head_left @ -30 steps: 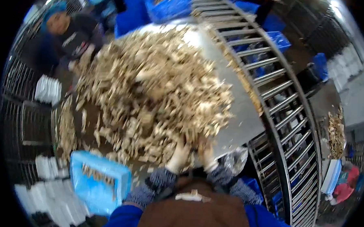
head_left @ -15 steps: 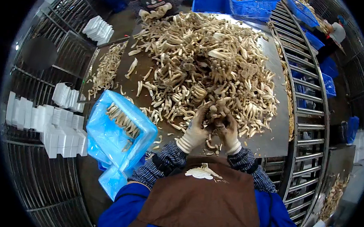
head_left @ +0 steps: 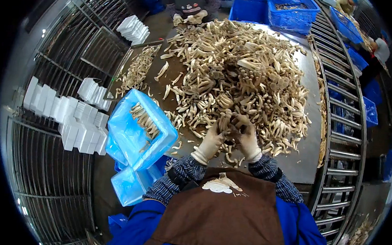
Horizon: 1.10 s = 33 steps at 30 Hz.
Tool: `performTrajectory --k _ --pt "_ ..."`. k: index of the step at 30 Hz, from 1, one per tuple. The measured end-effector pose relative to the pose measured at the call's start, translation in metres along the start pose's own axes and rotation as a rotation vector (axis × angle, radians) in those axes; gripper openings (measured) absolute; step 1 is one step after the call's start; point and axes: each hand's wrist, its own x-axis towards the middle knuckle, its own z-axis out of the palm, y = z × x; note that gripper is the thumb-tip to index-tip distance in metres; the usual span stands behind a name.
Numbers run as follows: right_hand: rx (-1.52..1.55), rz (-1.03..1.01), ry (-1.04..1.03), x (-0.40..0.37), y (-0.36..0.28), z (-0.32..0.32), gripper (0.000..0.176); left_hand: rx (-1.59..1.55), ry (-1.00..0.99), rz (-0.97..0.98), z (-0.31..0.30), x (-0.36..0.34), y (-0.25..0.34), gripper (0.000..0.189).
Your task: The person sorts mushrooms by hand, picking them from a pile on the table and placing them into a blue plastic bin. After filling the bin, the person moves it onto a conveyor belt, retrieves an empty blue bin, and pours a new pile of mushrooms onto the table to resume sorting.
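Observation:
A large heap of brown and pale mushrooms (head_left: 251,68) covers much of the metal table (head_left: 305,166). At the heap's near edge my left hand (head_left: 212,140), in a soiled white glove, is closed on a cluster of mushrooms (head_left: 224,121). My right hand (head_left: 246,138), gloved too, is closed against the same cluster from the other side. Its fingertips are partly lost among the dark mushrooms. Left of my hands, a box lined with blue plastic (head_left: 139,159) holds a row of mushrooms (head_left: 145,121).
White trays (head_left: 80,122) are stacked at the left. A roller conveyor (head_left: 341,150) runs along the right side. Blue crates (head_left: 292,17) stand beyond the heap. Across the table are another person's gloved hands (head_left: 191,18). A side tray of mushrooms (head_left: 139,69) lies at the left.
The view has shifted, so the scene sits further right. My hands have stayed near each other at the cluster, and the fingers have moved around it. The other person's hands have come lower and together.

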Motion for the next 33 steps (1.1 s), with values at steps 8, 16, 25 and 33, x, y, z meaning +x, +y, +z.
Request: performTrajectory --k 8,16,25,33 --pt "-1.019 -0.224 -0.274 0.046 0.061 0.022 0.051 -0.099 0.381 0.018 -0.086 -0.003 -0.021 0.058" --pt "-0.651 -0.186 -0.402 0.060 0.014 0.101 0.056 0.737 0.509 0.239 -0.112 -0.017 0.000 0.062" --pt "-0.008 0.093 -0.260 0.047 -0.019 0.169 0.049 0.404 0.242 0.379 -0.161 -0.016 0.038 0.054" --pt "-0.361 -0.337 -0.371 0.078 -0.054 0.207 0.035 0.158 0.156 0.301 -0.195 -0.021 0.058 0.059"
